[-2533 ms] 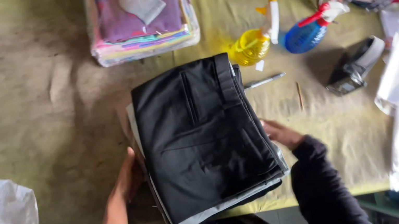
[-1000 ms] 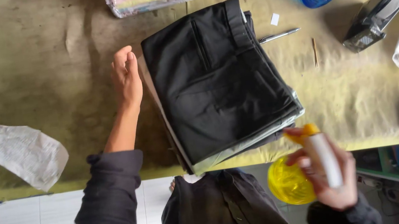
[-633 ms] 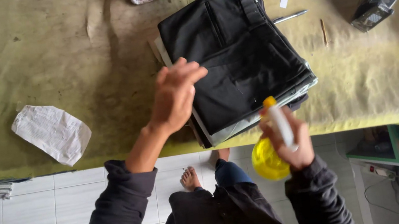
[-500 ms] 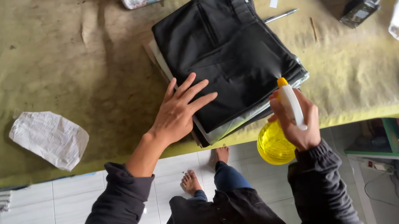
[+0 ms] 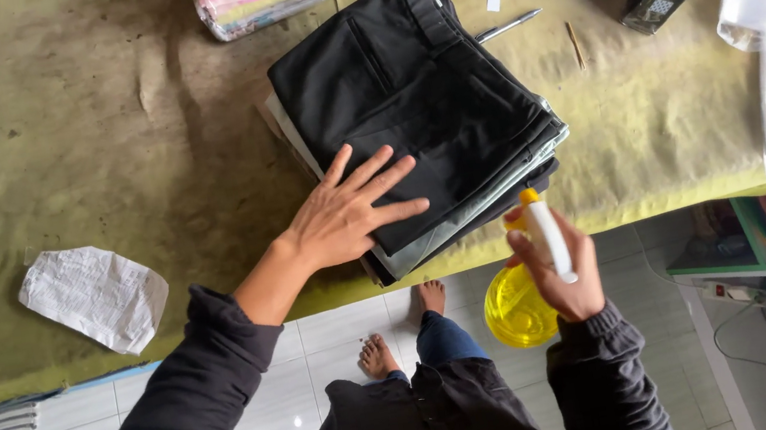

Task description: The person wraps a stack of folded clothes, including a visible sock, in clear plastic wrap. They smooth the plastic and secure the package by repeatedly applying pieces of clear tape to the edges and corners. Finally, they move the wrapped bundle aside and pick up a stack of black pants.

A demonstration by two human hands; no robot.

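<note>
The left hand [image 5: 348, 215] lies flat, fingers spread, its grip wide, on the near corner of the folded black trousers [image 5: 412, 104] stacked at the centre of the counter [image 5: 88, 138]. The right hand [image 5: 562, 264], lower right of the frame, has its grip closed around a yellow spray bottle [image 5: 518, 306] just off the counter's edge.

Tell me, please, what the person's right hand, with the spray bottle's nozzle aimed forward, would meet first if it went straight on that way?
Probably the near edge of the folded black trousers, the top of the garment stack. The right hand holds the yellow spray bottle just short of it, though depth is unclear.
</note>
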